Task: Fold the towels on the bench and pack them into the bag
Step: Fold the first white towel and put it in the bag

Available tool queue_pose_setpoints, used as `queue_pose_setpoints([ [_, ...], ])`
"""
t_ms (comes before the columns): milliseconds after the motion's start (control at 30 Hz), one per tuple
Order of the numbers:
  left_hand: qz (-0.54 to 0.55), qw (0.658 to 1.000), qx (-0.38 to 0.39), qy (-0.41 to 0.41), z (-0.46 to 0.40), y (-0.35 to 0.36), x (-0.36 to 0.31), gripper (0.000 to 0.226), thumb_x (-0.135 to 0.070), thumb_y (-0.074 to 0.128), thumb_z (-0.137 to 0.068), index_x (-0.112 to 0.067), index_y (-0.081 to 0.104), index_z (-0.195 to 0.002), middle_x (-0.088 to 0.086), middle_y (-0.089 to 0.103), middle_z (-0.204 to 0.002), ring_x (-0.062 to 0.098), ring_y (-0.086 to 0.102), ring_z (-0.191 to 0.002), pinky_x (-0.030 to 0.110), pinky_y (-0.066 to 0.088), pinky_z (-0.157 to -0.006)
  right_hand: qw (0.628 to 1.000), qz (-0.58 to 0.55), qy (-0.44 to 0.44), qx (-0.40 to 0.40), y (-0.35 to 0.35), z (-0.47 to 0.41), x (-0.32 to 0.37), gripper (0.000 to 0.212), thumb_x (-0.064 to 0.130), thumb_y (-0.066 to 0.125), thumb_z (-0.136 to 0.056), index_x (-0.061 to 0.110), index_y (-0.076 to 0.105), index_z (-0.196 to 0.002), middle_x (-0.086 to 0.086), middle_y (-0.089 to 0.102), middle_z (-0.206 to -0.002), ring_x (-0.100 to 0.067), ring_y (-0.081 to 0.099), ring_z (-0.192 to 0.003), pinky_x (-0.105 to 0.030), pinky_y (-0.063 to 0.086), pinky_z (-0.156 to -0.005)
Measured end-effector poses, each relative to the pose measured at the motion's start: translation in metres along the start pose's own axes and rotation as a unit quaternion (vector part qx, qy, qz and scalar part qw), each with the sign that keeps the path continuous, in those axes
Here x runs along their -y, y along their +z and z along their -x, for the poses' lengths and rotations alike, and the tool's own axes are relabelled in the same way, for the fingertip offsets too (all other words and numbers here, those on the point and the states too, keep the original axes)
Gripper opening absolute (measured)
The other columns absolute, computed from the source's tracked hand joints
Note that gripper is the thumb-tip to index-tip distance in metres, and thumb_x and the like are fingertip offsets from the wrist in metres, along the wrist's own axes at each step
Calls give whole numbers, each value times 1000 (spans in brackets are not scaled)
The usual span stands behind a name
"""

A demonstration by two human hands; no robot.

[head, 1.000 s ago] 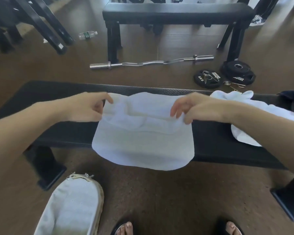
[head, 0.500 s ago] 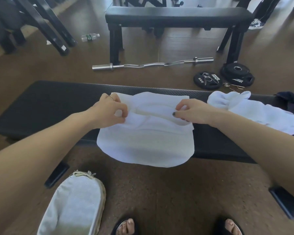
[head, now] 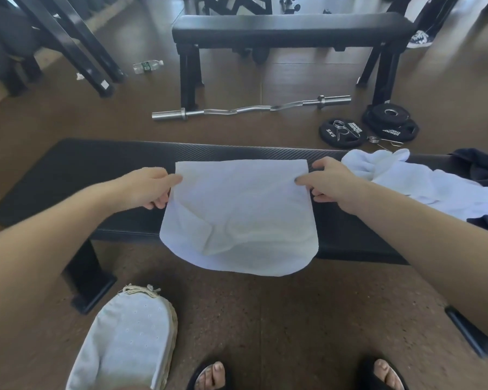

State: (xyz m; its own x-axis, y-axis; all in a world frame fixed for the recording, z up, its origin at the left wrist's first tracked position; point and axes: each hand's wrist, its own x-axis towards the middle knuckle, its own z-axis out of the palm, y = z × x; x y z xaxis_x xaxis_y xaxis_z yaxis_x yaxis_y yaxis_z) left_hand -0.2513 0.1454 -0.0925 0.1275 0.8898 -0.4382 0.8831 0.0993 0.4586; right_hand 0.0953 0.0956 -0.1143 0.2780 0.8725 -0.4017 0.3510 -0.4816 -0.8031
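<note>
Left hand (head: pixel 150 187) pinches the left edge of the white towel (head: pixel 240 218), which lies flat across the black bench (head: pixel 96 170), its near part hanging over the near edge. Right hand (head: pixel 331 182) pinches the towel's right edge. The bag (head: pixel 127 342) stands on the floor, near left.

Bag (head: pixel 127 342) and dark cloth (head: pixel 482 167) cut off.

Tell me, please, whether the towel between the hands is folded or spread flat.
Folded. The towel shows a doubled layer, its near part hanging over the bench edge. The left hand and right hand pinch its far corners.
</note>
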Motion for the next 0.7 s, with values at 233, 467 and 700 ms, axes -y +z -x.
queue_pose_setpoints([
  [233,149,983,-89,-62,-21,26,-14,48,-41,75,-87,1,67,-108,13,73,-105,29,71,-94,43,56,-91,998,-38,-23,-48,7,-12,4,49,24,75,-84,-5,58,-119,-10,52,-93,-21,50,-80,-39,52,-76],
  [467,247,963,-97,-38,-29,29,-25,32,-24,71,-92,-7,61,-117,13,66,-117,32,64,-107,48,54,-94,993,-106,-15,-55,10,-29,0,61,1,71,-81,5,51,-138,-18,61,-105,-33,67,-96,-49,57,-92],
  [700,347,930,-118,41,-32,16,-42,31,-5,57,-96,-16,59,-125,11,66,-120,34,65,-110,52,55,-94,980,-187,-53,-49,-3,-45,15,61,-8,60,-74,23,60,-126,-8,64,-109,-26,57,-86,-38,45,-70],
])
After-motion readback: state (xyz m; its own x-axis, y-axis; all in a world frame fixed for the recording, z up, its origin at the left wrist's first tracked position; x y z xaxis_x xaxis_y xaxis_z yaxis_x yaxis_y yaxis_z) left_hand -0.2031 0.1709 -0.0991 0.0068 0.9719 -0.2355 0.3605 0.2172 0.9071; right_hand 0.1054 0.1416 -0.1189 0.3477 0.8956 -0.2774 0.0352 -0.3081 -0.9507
